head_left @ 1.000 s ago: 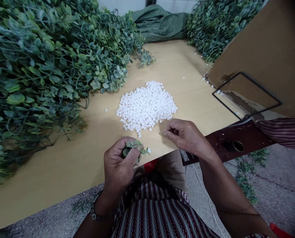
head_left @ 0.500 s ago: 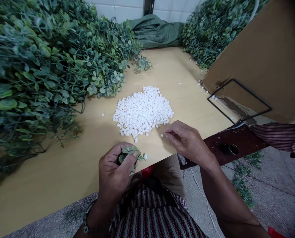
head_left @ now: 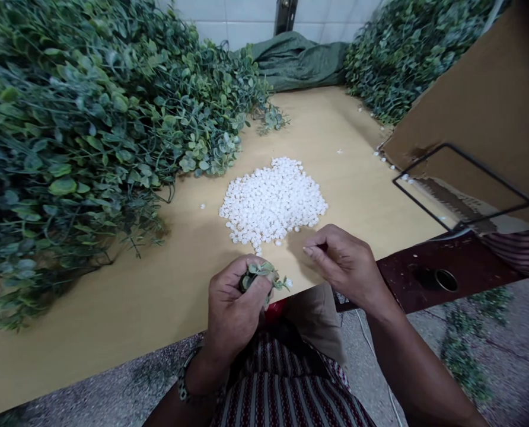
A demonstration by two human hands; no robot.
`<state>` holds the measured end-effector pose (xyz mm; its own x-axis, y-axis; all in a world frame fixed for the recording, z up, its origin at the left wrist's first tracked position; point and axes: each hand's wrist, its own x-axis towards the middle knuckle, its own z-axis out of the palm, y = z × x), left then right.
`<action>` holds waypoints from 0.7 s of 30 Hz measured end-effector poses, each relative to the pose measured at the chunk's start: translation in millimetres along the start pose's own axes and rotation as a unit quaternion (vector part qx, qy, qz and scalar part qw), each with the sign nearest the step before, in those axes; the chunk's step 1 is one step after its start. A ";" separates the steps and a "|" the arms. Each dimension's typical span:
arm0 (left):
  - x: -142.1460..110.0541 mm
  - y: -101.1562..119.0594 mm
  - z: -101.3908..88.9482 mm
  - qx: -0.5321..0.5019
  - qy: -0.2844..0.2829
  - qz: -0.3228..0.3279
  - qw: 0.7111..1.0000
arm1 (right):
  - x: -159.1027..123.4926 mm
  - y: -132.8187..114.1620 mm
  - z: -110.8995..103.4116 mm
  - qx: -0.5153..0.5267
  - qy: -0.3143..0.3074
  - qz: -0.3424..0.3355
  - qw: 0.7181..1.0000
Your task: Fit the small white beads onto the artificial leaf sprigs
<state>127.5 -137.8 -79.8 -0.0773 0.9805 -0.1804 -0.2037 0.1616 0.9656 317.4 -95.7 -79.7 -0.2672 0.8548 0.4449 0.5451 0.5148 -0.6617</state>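
Note:
My left hand (head_left: 234,308) is closed around a small green artificial sprig (head_left: 261,274) at the near edge of the wooden table (head_left: 113,308); a tiny white bead (head_left: 289,283) shows at the sprig's tip. My right hand (head_left: 342,264) hovers just right of it with thumb and fingertips pinched together; what they hold is too small to make out. A pile of small white beads (head_left: 273,200) lies on the table just beyond both hands.
A big heap of artificial green foliage (head_left: 77,136) fills the left side of the table, another heap (head_left: 407,53) sits at the back right. A cardboard box flap (head_left: 487,112) with a black wire frame (head_left: 462,190) leans at the right. Green cloth (head_left: 300,59) lies at the back.
My right hand has drawn back slightly from the bead pile toward the sprig. The left hand keeps its grip. The view has shifted a little.

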 end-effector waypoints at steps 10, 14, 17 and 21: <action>-1.2 8.3 22.4 0.050 -0.064 0.056 0.995 | -18.1 -26.6 22.6 0.436 0.057 0.176 0.881; -0.6 13.5 28.7 0.082 -0.063 0.072 0.992 | -21.6 -25.2 26.4 0.477 0.087 0.206 0.850; 0.0 15.4 32.7 0.090 -0.059 0.073 0.991 | -22.1 -25.5 27.6 0.482 0.107 0.216 0.842; 0.7 14.5 36.2 0.107 -0.046 0.083 0.990 | -24.4 -24.7 29.3 0.456 0.124 0.210 0.856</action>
<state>159.8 -130.7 -59.2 -0.0006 1.0000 -0.0078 0.0165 0.0078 0.9998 287.1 -127.3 -91.9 0.0395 0.9950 0.0914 -0.3254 0.0993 -0.9403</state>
